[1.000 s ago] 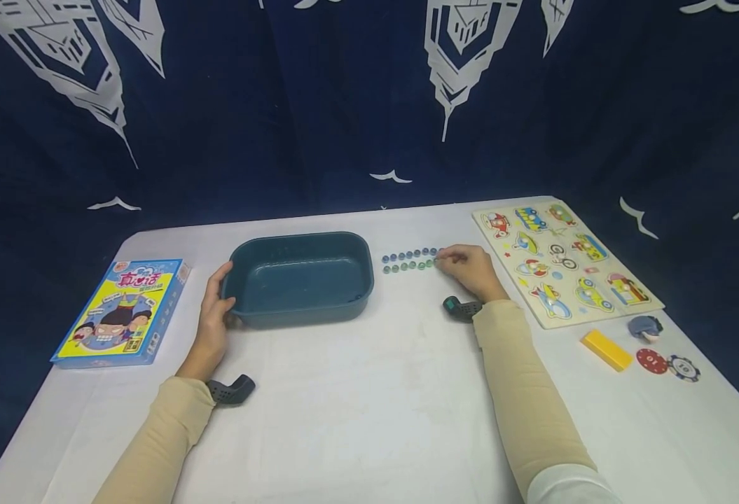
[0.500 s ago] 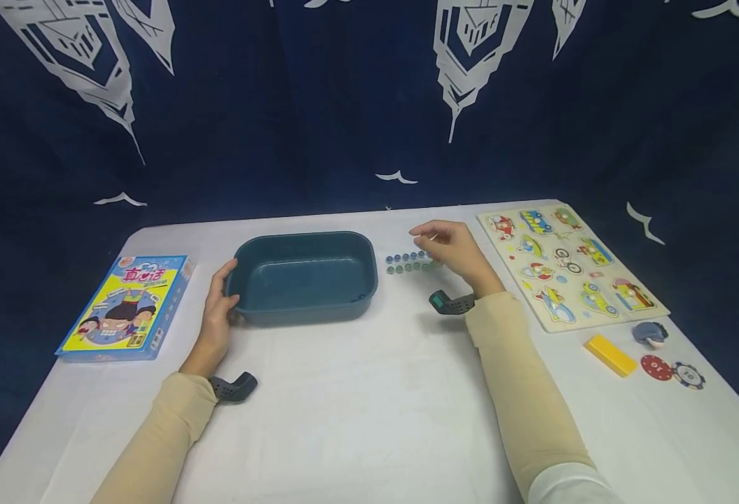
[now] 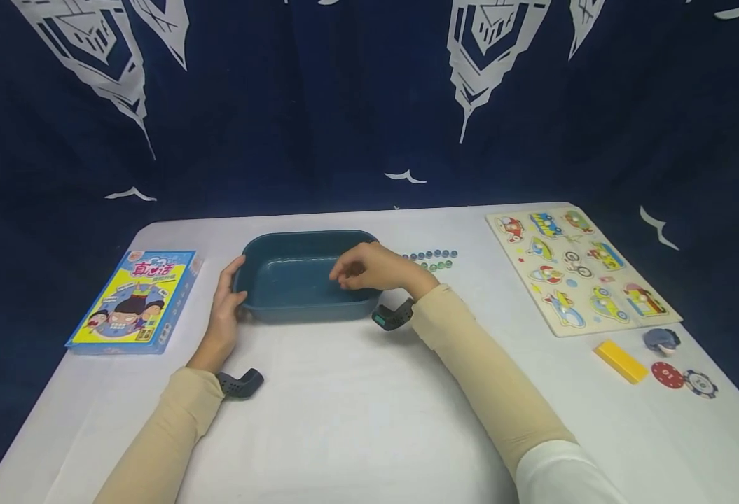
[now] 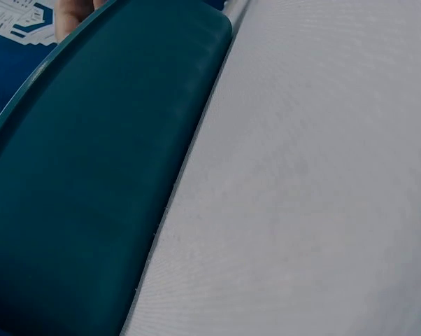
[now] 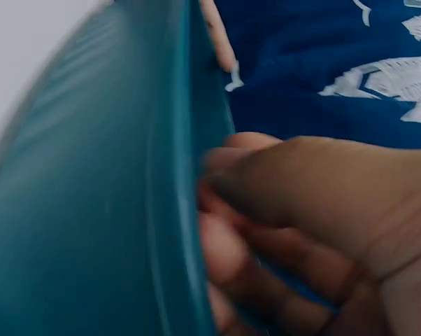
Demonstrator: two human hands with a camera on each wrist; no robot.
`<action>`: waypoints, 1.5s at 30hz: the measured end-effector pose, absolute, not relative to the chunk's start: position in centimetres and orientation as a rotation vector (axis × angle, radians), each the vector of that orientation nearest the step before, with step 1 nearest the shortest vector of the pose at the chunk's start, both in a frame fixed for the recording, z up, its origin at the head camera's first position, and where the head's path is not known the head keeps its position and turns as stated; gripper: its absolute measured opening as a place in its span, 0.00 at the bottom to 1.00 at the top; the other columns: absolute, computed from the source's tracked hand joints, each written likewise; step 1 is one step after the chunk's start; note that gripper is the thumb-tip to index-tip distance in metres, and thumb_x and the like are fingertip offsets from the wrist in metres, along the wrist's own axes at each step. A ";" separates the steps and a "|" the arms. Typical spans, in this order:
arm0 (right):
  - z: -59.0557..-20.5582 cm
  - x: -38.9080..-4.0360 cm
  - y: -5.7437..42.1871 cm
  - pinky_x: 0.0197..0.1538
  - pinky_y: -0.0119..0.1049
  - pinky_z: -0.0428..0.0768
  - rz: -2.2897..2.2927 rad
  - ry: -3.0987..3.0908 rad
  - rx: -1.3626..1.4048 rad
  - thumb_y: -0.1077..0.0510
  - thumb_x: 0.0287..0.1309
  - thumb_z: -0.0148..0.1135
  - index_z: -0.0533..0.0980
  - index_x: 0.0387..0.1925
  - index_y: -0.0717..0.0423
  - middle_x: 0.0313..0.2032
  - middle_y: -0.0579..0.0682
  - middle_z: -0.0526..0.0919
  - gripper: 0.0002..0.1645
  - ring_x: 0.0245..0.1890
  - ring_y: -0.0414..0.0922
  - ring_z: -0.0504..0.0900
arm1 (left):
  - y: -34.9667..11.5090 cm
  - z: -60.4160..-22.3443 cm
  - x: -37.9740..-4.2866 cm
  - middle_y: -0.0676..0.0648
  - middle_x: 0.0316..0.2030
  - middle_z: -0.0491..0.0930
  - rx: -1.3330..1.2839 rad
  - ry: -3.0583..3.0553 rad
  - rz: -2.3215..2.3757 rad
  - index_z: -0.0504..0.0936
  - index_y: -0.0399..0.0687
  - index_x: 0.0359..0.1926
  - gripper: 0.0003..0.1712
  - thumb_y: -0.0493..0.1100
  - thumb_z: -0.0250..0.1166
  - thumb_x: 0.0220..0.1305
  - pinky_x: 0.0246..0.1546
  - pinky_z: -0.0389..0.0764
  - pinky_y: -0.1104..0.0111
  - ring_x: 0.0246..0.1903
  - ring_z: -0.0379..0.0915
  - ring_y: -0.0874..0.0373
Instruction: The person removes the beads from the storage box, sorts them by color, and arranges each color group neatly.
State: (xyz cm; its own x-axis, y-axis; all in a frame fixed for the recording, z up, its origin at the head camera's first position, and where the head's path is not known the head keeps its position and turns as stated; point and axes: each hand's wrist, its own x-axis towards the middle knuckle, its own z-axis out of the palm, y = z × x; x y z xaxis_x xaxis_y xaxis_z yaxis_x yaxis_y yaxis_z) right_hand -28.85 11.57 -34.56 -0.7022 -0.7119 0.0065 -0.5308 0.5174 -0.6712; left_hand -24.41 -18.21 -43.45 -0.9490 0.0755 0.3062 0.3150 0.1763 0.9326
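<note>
My left hand (image 3: 223, 316) holds the left end of a dark teal plastic basin (image 3: 309, 313), thumb outside and fingers along the rim. In the left wrist view the basin's outer wall (image 4: 91, 168) fills the left side. Over the basin's right half, my right hand (image 3: 372, 267) has its thumb and fingers curled in a pinch round a small marble, which the fingers hide. In the right wrist view these fingertips (image 5: 221, 245) are blurred, close to the rim. Right of the basin, blue marbles (image 3: 437, 254) and green marbles (image 3: 441, 264) lie in two rows, partly behind my right wrist.
A blue and yellow game box (image 3: 132, 302) lies on the left. On the right are a wooden picture puzzle board (image 3: 583, 269), a yellow block (image 3: 621, 361), a small grey-blue figure (image 3: 662, 341), a red chip (image 3: 667, 375) and a black-and-white chip (image 3: 700, 384).
My right hand has lifted from the right end of the marble rows and moved left over the basin. The left hand keeps its hold on the rim. The head view has shifted slightly.
</note>
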 end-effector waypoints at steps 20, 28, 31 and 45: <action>-36.4 -31.1 7.8 0.52 0.32 0.79 -0.591 2.258 -0.991 0.76 0.51 0.54 0.86 0.42 0.60 0.42 0.50 0.88 0.22 0.45 0.42 0.83 | -18.2 -43.6 -24.6 0.42 0.78 0.46 -0.380 -2.262 -1.845 0.52 0.40 0.76 0.42 0.33 0.41 0.57 0.75 0.32 0.52 0.78 0.33 0.49; -36.3 -31.2 8.3 0.58 0.34 0.77 -0.664 2.204 -0.962 0.69 0.57 0.62 0.85 0.46 0.62 0.49 0.53 0.87 0.15 0.56 0.47 0.81 | -18.3 -43.6 -24.6 0.43 0.78 0.46 -0.363 -2.302 -1.800 0.52 0.41 0.76 0.42 0.34 0.41 0.57 0.75 0.32 0.52 0.78 0.32 0.51; -36.4 -31.3 8.3 0.56 0.34 0.78 -0.704 2.179 -0.942 0.72 0.56 0.61 0.85 0.46 0.64 0.48 0.54 0.87 0.17 0.53 0.46 0.82 | -18.3 -43.7 -24.7 0.44 0.78 0.45 -0.365 -2.301 -1.809 0.51 0.42 0.76 0.42 0.35 0.40 0.57 0.75 0.32 0.53 0.78 0.32 0.52; -35.8 -30.9 9.1 0.50 0.36 0.82 -1.086 2.164 -1.019 0.71 0.58 0.62 0.81 0.46 0.67 0.43 0.57 0.85 0.13 0.43 0.45 0.83 | -18.1 -43.4 -24.3 0.42 0.78 0.46 -0.369 -2.300 -1.797 0.52 0.41 0.76 0.42 0.34 0.41 0.57 0.75 0.33 0.52 0.78 0.33 0.49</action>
State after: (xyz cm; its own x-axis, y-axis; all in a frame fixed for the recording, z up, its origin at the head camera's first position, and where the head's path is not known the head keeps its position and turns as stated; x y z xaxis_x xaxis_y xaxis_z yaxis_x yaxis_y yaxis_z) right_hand -30.92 9.10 -35.83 -0.5888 -0.8013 -0.1058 -0.3940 0.3988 -0.8281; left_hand -24.32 -18.13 -43.44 -0.9489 0.0731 0.3071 0.3156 0.2299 0.9206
